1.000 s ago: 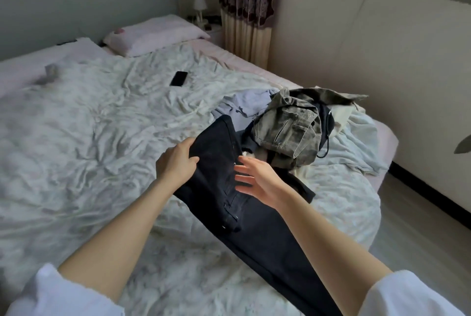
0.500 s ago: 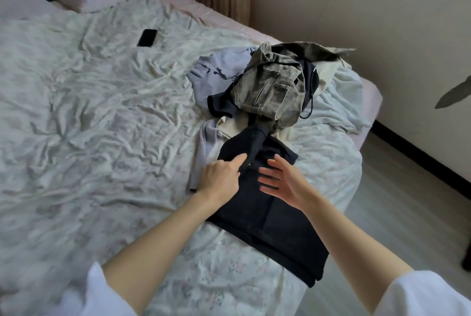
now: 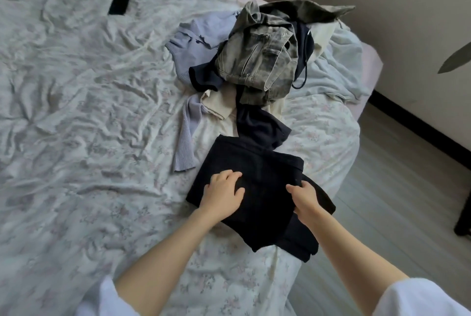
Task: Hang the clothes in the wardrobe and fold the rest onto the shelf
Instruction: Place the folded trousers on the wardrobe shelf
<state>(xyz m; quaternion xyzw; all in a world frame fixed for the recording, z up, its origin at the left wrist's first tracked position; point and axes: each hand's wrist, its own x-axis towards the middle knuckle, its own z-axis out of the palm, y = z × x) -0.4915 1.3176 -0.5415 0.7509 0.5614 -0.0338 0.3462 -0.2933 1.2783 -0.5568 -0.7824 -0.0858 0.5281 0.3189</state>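
On the near corner of the bed, the dark navy cotton trousers now lie doubled into a compact rectangle; a second ago they stretched long toward me. One fold done, judged ready for another or the shelf. My left hand presses flat on top, fingers relaxed. My right hand pinches the right edge, fingers curled under the cloth. Unsorted heap, washed grey denim jeans uppermost, lies just beyond.
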